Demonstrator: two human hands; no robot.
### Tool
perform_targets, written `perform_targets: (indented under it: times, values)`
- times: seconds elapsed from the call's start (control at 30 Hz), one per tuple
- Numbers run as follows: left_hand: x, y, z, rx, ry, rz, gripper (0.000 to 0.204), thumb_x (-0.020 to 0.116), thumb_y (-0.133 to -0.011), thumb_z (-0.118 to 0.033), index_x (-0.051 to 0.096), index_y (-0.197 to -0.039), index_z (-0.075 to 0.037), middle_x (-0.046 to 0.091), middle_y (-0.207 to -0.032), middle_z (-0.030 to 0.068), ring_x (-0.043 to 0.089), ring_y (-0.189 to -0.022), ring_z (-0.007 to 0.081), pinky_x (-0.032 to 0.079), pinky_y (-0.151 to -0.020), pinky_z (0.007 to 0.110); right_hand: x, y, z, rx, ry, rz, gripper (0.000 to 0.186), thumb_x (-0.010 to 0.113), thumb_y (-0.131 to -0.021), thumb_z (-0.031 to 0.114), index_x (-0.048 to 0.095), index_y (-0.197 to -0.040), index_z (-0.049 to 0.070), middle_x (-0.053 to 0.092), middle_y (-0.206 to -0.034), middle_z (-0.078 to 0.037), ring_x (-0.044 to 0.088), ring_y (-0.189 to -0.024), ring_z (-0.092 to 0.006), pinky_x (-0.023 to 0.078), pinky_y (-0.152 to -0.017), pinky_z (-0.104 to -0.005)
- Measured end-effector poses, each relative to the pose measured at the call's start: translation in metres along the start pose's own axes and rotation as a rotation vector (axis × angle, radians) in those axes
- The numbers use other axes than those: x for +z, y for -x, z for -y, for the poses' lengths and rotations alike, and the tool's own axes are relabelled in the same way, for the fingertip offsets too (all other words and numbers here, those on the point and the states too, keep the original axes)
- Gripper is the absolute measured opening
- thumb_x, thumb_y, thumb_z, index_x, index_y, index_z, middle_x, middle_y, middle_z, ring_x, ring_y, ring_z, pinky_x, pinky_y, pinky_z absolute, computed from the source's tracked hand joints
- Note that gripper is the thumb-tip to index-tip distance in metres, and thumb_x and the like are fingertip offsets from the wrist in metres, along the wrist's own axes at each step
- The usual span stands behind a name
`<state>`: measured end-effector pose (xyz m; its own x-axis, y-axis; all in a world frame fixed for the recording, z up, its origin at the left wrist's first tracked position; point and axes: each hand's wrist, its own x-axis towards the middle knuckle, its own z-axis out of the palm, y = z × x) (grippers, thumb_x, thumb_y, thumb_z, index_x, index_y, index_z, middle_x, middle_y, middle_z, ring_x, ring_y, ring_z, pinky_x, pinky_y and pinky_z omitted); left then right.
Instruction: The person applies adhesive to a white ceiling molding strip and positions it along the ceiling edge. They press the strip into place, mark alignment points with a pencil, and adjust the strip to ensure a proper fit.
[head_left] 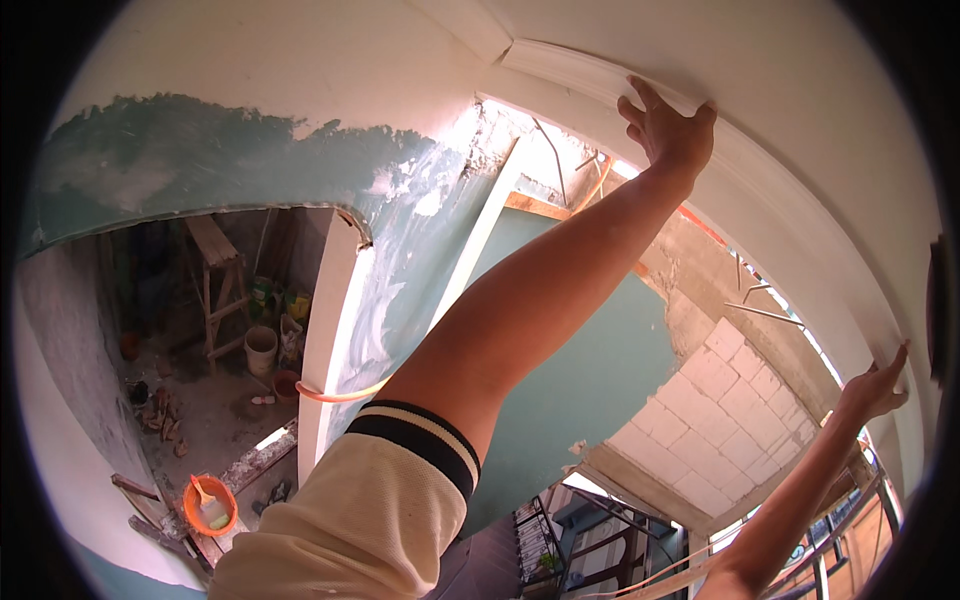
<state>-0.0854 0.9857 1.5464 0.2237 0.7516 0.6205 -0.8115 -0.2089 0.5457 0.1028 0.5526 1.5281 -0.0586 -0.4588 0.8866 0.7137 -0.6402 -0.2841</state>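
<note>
A long white cornice moulding runs along the upper edge where wall and ceiling meet, curving down the right side. My left arm, in a beige sleeve with black stripes, reaches high across the middle. Against the moulding's upper stretch rests my left hand, its fingers spread and not wrapped around it. Lower on the right, my right hand touches the same moulding with its thumb and fingers apart. Part of the right hand's fingers is hard to see against the strip.
An orange bucket with a brush stands at lower left. Through the arched opening are a wooden trestle and a pale bucket. An orange hose crosses the white post. Bent metal rods stick out near the block wall.
</note>
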Motion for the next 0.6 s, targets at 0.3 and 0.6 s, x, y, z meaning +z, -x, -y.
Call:
perform_targets:
  times: [0.3,0.6]
  values:
    - [0.011,-0.005,0.001,-0.011,0.016,-0.009,0.122,0.083,-0.084,-0.033,-0.005,-0.165,-0.008,0.002,-0.167,0.0202,0.019,-0.152,0.045,0.041,-0.118,0.052,0.014,-0.008,0.012,0.213,-0.814,-0.105,0.11,0.081,-0.09,0.027,0.0,-0.151,-0.017,0.05,-0.137,-0.032,0.063,-0.121,-0.0362,0.052,-0.11,-0.0435]
    - [0.015,-0.043,0.02,0.052,0.091,0.064,0.091,0.089,-0.078,-0.025,0.033,-0.147,-0.004,0.046,-0.144,0.0157,0.047,-0.135,0.0309,0.048,-0.109,0.053,0.002,0.016,0.062,0.574,-0.815,-0.284,0.093,0.077,-0.091,0.028,0.019,-0.163,0.016,0.043,-0.148,-0.013,0.051,-0.126,-0.0283,0.043,-0.112,-0.051]
